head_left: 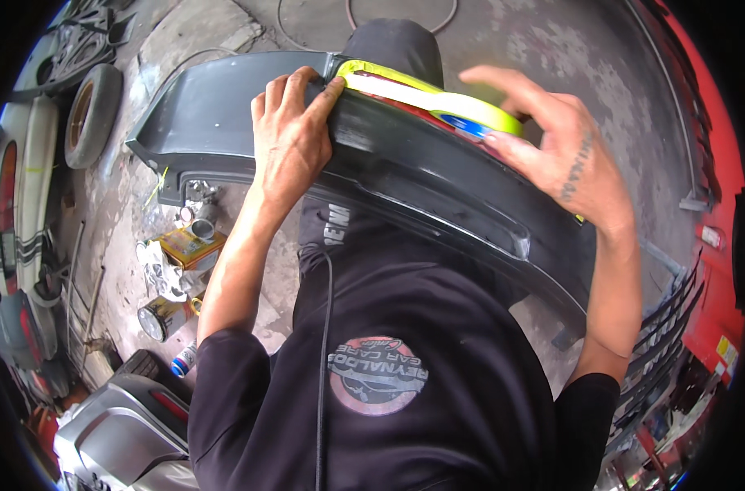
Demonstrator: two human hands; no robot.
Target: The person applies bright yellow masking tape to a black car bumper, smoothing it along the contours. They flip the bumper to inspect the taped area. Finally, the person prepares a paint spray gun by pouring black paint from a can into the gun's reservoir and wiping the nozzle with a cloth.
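A long dark grey car bumper (217,98) lies across my legs, its painted face toward me. My left hand (290,139) lies on it with fingers apart. Its thumb presses the end of a yellow-green masking tape strip (389,87) against the bumper's upper edge. Red shows on the part beneath the strip. From there the tape runs right to its roll (479,117), which has a blue and white inner core. My right hand (564,151) grips the roll, thumb on the near side and index finger lifted away, slightly blurred. The other right fingers are partly hidden behind the roll.
On the floor at left sit a yellow box-like can (191,245), an open paint tin (161,317) and a small wheel (93,116). Bumpers and car parts (131,425) crowd the left side. A red car panel (720,245) and a black slatted grille (654,344) stand at right.
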